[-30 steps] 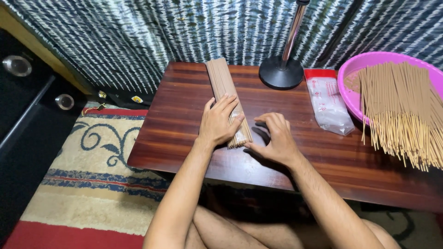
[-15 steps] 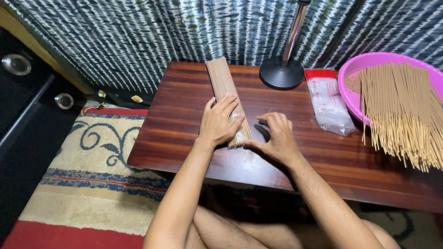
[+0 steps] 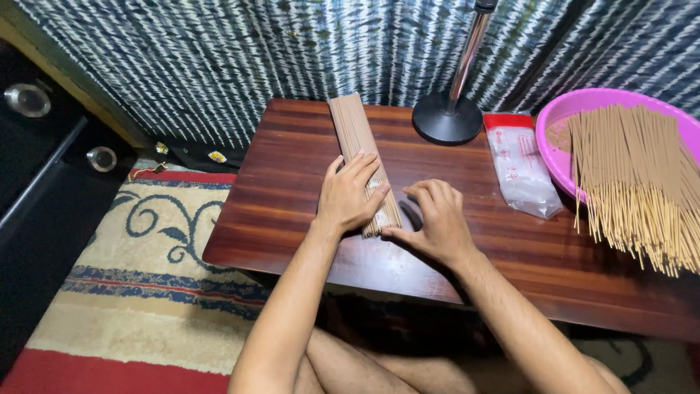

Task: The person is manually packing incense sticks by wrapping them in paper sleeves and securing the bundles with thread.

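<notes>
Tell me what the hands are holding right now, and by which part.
The left hand presses flat on the near end of the incense stick bundle; the right hand touches that end's side with its thumb. Nothing is lifted.

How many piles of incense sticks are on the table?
2: a neat bundle under the left hand, with the right hand beside it, and a loose heap spilling from the pink basin.

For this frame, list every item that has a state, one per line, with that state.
Left hand: open, flat on the stick bundle.
Right hand: arched, thumb at the bundle's near end, holding nothing.
Stick bundle: gathered, lying flat on the table.
Loose sticks: spread out, spilling over the basin's rim.
Pink basin: upright, partly filled.
Plastic packet: lying flat, apparently empty.
Stand: upright.
Wooden table: level.
</notes>
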